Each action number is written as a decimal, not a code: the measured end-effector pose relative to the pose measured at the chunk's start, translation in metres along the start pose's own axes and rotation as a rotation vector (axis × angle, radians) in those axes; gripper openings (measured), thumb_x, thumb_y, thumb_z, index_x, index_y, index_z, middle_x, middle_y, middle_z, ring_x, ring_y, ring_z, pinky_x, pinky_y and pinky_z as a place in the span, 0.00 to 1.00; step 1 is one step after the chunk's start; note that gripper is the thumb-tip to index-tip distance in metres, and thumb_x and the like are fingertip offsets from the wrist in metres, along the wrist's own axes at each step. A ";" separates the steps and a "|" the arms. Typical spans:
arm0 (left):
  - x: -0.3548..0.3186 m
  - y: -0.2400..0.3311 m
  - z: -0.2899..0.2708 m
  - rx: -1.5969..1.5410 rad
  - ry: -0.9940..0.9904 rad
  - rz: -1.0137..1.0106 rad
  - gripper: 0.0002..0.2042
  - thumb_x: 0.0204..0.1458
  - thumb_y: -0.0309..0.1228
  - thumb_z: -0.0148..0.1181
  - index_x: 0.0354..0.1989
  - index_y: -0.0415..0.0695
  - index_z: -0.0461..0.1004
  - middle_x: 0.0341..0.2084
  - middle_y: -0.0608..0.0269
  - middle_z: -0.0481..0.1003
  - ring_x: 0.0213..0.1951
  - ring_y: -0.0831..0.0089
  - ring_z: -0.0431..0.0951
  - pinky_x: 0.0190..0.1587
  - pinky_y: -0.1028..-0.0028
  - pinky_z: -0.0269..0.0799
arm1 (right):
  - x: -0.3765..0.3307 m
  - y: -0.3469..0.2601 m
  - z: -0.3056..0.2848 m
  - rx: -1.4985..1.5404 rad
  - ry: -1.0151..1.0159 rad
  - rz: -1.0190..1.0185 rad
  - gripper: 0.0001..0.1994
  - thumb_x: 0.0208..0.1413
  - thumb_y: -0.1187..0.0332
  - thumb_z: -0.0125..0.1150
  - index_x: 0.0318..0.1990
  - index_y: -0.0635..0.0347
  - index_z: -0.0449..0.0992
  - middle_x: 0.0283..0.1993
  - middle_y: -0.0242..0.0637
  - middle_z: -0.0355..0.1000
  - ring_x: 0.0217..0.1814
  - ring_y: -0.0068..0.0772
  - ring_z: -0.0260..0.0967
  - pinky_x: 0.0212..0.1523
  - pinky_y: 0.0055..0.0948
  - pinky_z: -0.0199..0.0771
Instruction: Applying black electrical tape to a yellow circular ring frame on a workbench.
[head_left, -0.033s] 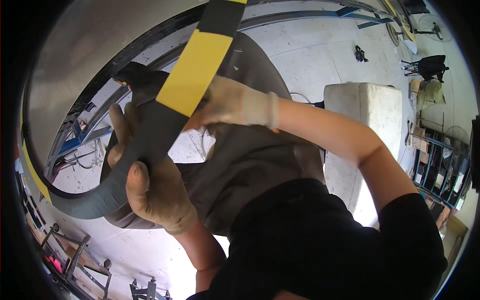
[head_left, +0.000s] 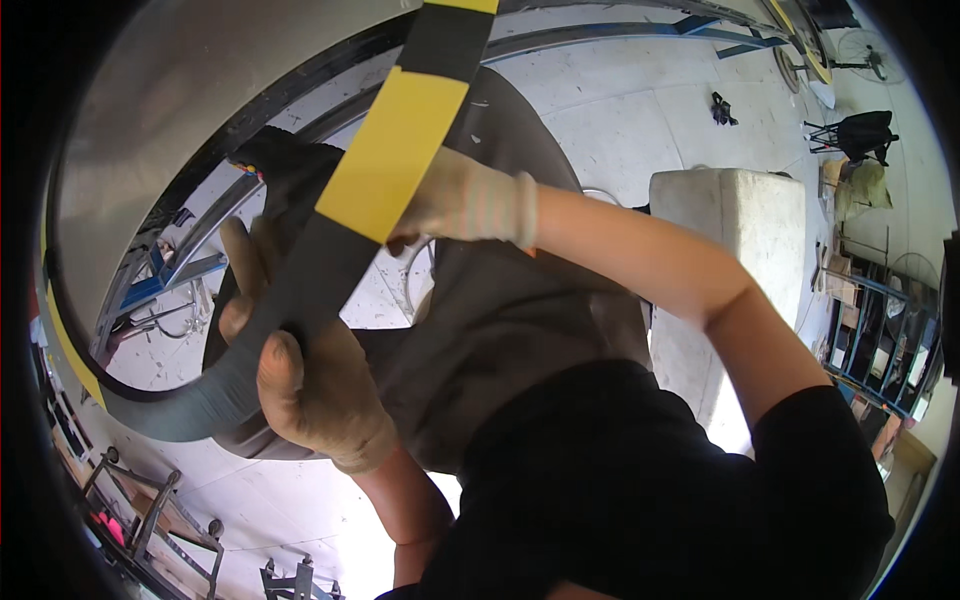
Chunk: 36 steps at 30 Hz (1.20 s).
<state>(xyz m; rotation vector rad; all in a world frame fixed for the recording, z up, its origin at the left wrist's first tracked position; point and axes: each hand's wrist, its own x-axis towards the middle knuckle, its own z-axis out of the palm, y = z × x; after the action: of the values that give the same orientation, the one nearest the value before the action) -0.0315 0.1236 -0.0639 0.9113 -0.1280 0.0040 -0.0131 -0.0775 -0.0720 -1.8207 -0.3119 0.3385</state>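
over a concrete floor (head_left: 640,110), a yellow-black band (head_left: 390,170) is gripped by the gloved left hand (head_left: 310,390) and pinched by the right hand (head_left: 465,205).

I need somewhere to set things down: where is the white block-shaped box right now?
In the head view, the white box stands on the pale concrete floor at right, just beyond the person's right forearm.

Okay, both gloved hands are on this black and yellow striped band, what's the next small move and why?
Probably slide the right hand a little further up the striped band while the left hand keeps its grip. The left hand is wrapped around the grey lower stretch where the band curves away, and the right fingers sit at the yellow section's edge, so the length above them looks unsupported.
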 end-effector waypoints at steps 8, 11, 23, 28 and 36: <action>-0.014 -0.003 0.016 -0.195 0.172 -0.206 0.26 0.55 0.41 0.66 0.59 0.43 0.69 0.59 0.52 0.72 0.62 0.61 0.71 0.70 0.59 0.58 | -0.013 0.020 -0.052 -0.024 0.136 -0.630 0.19 0.66 0.62 0.60 0.56 0.67 0.76 0.54 0.52 0.78 0.55 0.42 0.78 0.45 0.34 0.83; -0.017 -0.008 0.022 -0.166 0.181 -0.174 0.26 0.56 0.40 0.66 0.59 0.42 0.67 0.58 0.54 0.71 0.61 0.63 0.71 0.69 0.59 0.59 | -0.062 -0.039 -0.092 0.610 -0.252 0.333 0.25 0.67 0.53 0.60 0.56 0.70 0.76 0.53 0.51 0.78 0.52 0.38 0.80 0.36 0.33 0.86; 0.000 -0.014 0.028 -0.048 0.085 -0.032 0.23 0.62 0.34 0.58 0.62 0.35 0.70 0.67 0.45 0.65 0.69 0.55 0.65 0.74 0.50 0.57 | 0.018 -0.109 -0.042 0.374 -0.319 -0.003 0.30 0.62 0.46 0.64 0.52 0.70 0.76 0.45 0.42 0.80 0.38 0.29 0.80 0.35 0.26 0.81; -0.002 -0.017 0.027 -0.041 -0.006 0.002 0.16 0.58 0.34 0.61 0.55 0.50 0.75 0.72 0.45 0.60 0.72 0.49 0.62 0.74 0.49 0.52 | -0.079 -0.059 -0.021 0.571 -0.174 0.582 0.31 0.59 0.43 0.67 0.48 0.71 0.78 0.39 0.40 0.83 0.33 0.28 0.80 0.35 0.25 0.80; -0.001 -0.009 0.034 -0.163 0.068 -0.088 0.16 0.58 0.34 0.64 0.51 0.39 0.76 0.59 0.43 0.73 0.63 0.55 0.72 0.73 0.52 0.58 | 0.019 0.051 -0.035 0.035 0.120 -0.450 0.19 0.63 0.66 0.60 0.60 0.63 0.76 0.61 0.48 0.74 0.62 0.45 0.73 0.61 0.42 0.74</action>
<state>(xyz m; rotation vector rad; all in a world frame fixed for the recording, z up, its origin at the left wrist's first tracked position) -0.0354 0.0909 -0.0504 0.7527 -0.0241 -0.0559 0.0197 -0.1147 -0.1130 -1.6720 -0.6127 -0.0788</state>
